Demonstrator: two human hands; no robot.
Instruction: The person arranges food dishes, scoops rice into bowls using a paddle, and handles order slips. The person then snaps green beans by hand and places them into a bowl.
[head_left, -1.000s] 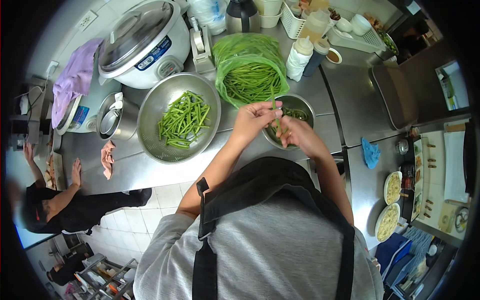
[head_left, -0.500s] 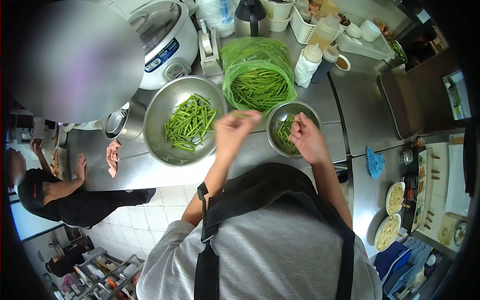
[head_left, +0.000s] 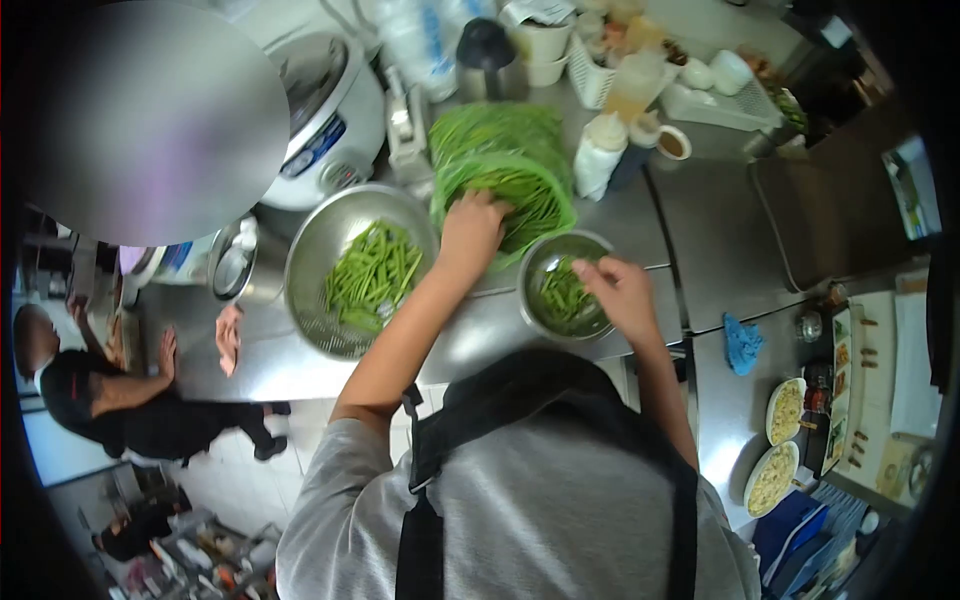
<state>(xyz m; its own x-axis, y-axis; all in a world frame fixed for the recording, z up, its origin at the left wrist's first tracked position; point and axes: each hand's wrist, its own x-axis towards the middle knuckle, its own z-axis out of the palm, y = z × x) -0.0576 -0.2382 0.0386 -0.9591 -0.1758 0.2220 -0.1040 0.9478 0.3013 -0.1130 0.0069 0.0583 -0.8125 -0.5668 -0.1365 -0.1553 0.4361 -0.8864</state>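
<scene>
My left hand reaches into the mouth of a green plastic bag full of long green beans. Its fingers are bent down among the beans and the tips are hidden, so their grip does not show. Over the right rim of a small steel bowl is my right hand, thumb and fingers pinched together; whatever is between them is too small to make out. Small green pieces lie in this bowl. Left of the bag, a large perforated steel colander holds cut green beans.
A rice cooker, a tape dispenser, a thermos jug and squeeze bottles stand behind. A pinkish cloth lies left, a blue cloth right. Another person stands at the counter's left end.
My left hand has moved up from between the colander and bowl into the bag. My right hand remains by the small bowl, slightly lower and turned inward. The whole view has shifted a little.
</scene>
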